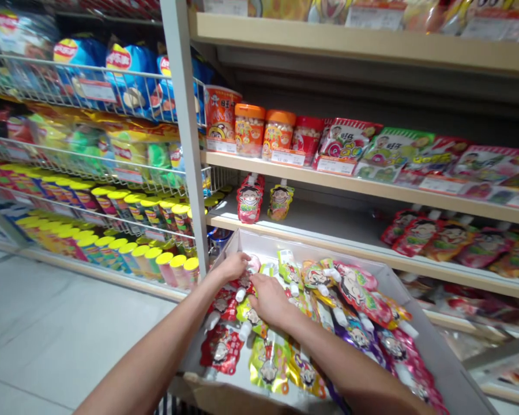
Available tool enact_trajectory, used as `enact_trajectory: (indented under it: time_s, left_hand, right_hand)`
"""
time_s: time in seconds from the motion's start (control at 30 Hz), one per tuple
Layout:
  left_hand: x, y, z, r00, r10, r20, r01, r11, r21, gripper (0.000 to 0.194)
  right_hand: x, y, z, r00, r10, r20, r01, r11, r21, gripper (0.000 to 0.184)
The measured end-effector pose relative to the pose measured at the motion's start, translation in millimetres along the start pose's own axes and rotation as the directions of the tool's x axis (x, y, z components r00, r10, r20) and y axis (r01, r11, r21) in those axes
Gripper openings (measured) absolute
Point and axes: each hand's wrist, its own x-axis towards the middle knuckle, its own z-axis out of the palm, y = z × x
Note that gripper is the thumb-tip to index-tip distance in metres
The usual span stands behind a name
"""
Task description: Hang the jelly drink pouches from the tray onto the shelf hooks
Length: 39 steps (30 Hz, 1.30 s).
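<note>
A white cardboard box [400, 276] full of spouted jelly pouches stands in front of me, and both my hands reach into its far left part. My left hand [236, 267] has its fingers closed on a red-and-pink jelly pouch [245, 279]. Against the same pouch, from the right, my right hand [269, 297] bends its fingers; their tips are partly hidden. Below the hands lie a red pouch [222, 350] and a yellow-green pouch [269, 363]. To the right is a large red pouch [358, 291] with a cartoon face.
Behind the box, a shelf [328, 222] holds a red pouch [249, 199], a yellow pouch [281, 200] and several more at the right. Snack jars [279, 134] stand above. A grey post [185, 132] separates wire racks of chips [125, 75] and yellow-lidded tubs [130, 253].
</note>
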Motion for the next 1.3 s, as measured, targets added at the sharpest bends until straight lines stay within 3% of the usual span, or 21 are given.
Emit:
enact_trajectory:
  time_s: [0.17,0.3,0.43,0.57,0.83,1.0,1.1,1.2,1.3]
  left_hand:
    - [1,-18,-1.0,0.997,-0.062,-0.051,0.058,0.995,-0.08,0.014]
    - [6,-26,-2.3,0.993,-0.109,-0.039,0.094,0.959,-0.268,0.01]
    - [7,-19,-3.5,0.993,-0.116,-0.007,0.097,0.867,-0.489,0.013]
    - [5,-8,-6.1,0.998,-0.024,-0.059,-0.02,0.762,-0.647,0.03]
    - [8,-6,-8.9,0.992,0.054,-0.114,-0.115,0.756,-0.645,0.036]
    - [11,-4,-4.5,0.992,0.015,-0.128,-0.096,0.744,-0.662,0.027]
    - [11,-4,-0.8,0.993,-0.003,-0.116,-0.083,0.686,-0.723,0.025]
    - [10,-4,1.4,0.991,-0.027,-0.13,-0.083,0.637,-0.766,0.025]
    - [7,-2,2.0,0.992,-0.036,-0.123,-0.073,0.634,-0.77,0.026]
  right_hand:
    - [11,-8,-4,0.999,0.03,0.023,-0.026,0.986,-0.165,0.02]
    - [17,-7,1,1.0,-0.004,0.013,0.006,0.979,-0.206,0.024]
    - [27,-2,-3,0.999,0.023,-0.029,-0.028,0.983,-0.181,0.028]
    - [40,4,-18,0.985,0.069,-0.161,-0.08,0.995,-0.062,0.028]
    - [66,29,-45,0.917,0.184,-0.355,-0.067,0.946,0.319,0.028]
    - [77,34,-57,0.886,0.269,-0.378,-0.029,0.845,0.534,0.027]
    - [78,34,-52,0.871,0.337,-0.358,0.015,0.711,0.703,0.026]
    - [71,32,-36,0.904,0.342,-0.256,0.032,0.543,0.839,0.028]
    - [59,30,-19,0.927,0.343,-0.15,-0.032,0.471,0.882,0.033]
